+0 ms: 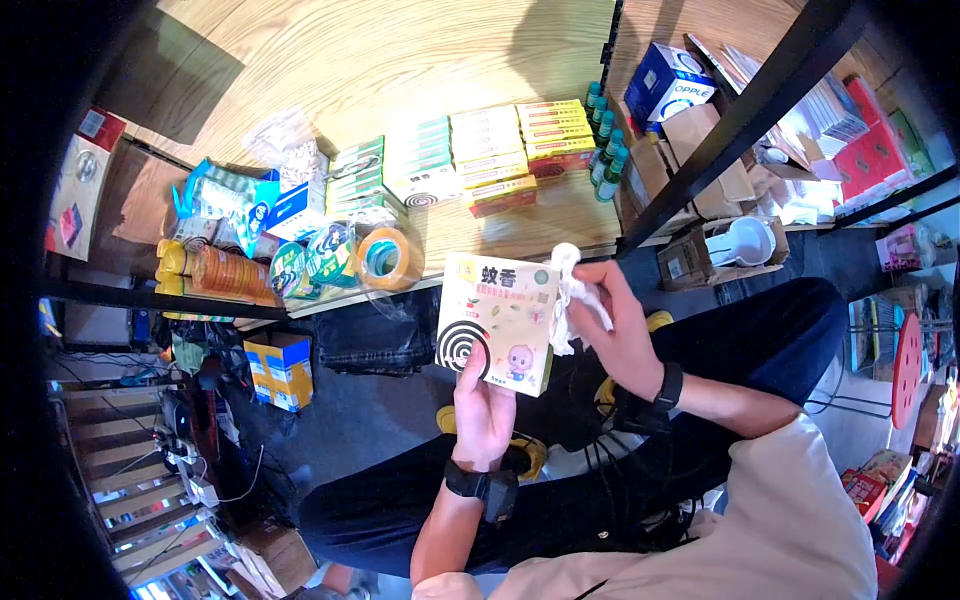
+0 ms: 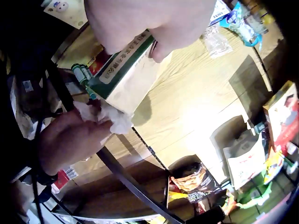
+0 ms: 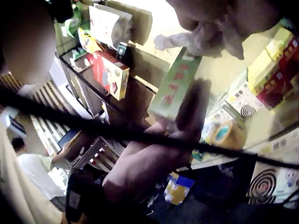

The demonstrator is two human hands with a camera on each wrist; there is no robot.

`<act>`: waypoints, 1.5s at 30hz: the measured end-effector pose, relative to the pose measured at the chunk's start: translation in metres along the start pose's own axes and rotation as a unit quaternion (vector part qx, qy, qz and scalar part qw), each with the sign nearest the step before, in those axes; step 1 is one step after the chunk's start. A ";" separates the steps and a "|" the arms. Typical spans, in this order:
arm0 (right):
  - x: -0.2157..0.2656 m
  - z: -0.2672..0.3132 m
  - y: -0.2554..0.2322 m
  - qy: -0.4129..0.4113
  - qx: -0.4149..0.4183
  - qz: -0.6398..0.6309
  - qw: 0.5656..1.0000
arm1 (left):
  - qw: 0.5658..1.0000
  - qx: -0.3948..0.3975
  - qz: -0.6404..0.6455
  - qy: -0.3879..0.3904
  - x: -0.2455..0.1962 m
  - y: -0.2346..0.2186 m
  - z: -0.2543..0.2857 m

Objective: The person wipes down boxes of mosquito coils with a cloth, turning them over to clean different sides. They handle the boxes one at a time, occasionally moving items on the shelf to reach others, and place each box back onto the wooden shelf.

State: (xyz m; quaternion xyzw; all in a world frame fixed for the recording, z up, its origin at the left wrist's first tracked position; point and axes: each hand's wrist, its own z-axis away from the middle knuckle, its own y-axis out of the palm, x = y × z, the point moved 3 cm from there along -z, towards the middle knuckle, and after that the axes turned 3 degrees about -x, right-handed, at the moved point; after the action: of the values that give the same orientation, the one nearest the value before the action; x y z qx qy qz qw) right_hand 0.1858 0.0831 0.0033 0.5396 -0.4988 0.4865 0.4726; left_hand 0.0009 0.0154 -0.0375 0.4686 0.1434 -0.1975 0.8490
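Note:
The left hand (image 1: 484, 415) grips a flat cream box (image 1: 500, 320) with a black spiral and a cartoon baby on its face, holding it from below above the lap. In the right hand (image 1: 625, 335), a crumpled white cloth or tissue (image 1: 568, 300) is pinched against the box's right edge. The left wrist view shows the left hand (image 2: 149, 21) round the box (image 2: 128, 74), and the cloth (image 2: 112, 116) in the right hand (image 2: 72, 140) touching its corner. In the right wrist view, the cloth (image 3: 205, 42) lies at the end of the green box side (image 3: 175, 86).
Rows of small boxes (image 1: 485, 145) and green bottles (image 1: 608, 160) stand on the wooden shelf (image 1: 400, 60). Tape rolls (image 1: 385, 262) and orange packs (image 1: 230, 273) sit along its front edge. A black post (image 1: 740, 120) rises at the right. Another person (image 3: 37, 172) is in the background.

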 end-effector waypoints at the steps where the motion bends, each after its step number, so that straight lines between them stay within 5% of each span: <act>1: -0.005 0.006 0.002 0.002 0.002 -0.001 1.000 | 1.000 -0.002 0.000 0.001 0.001 -0.001 -0.001; 4: -0.016 0.026 0.011 0.033 0.085 0.047 0.995 | 1.000 0.001 0.003 0.013 0.000 -0.004 -0.006; 7: -0.012 0.044 0.021 -0.031 0.138 0.092 0.986 | 0.999 -0.006 -0.011 0.046 -0.007 -0.002 -0.007; 12: -0.025 0.041 0.022 0.198 0.109 -0.164 0.960 | 0.995 -0.013 -0.035 0.091 -0.006 0.013 0.000; 15: -0.028 0.017 0.011 0.077 0.102 -0.081 0.989 | 0.994 0.006 -0.045 0.102 -0.014 0.012 0.004; 16: -0.021 0.005 0.004 0.076 0.098 -0.061 0.990 | 0.993 0.081 -0.011 0.085 -0.026 0.014 0.001; 22: 0.011 -0.033 -0.022 0.036 0.104 -0.006 0.994 | 0.975 0.094 -0.195 0.047 -0.030 0.013 -0.001; 26: 0.014 -0.026 -0.019 0.033 0.063 0.042 0.997 | 0.991 0.074 -0.103 -0.034 -0.002 0.010 0.001; 30: 0.005 -0.019 -0.013 -0.062 -0.013 0.047 0.997 | 0.996 0.057 -0.052 -0.051 0.013 0.007 0.004; 34: 0.006 -0.009 -0.011 -0.170 -0.036 0.198 0.965 | 0.996 0.045 -0.069 -0.022 0.016 0.006 0.003; 42: -0.004 0.040 0.015 -0.142 0.173 0.147 0.964 | 0.998 0.008 -0.060 -0.024 -0.004 -0.005 -0.004; 45: -0.018 0.030 0.013 0.045 0.124 0.019 0.991 | 0.996 0.053 -0.063 0.025 -0.004 -0.001 -0.006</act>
State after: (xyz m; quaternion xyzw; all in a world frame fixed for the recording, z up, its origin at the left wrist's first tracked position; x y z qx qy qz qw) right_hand 0.1734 0.0542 -0.0170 0.5617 -0.4234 0.5771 0.4149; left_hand -0.0034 0.0209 -0.0396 0.5078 0.1834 -0.2460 0.8050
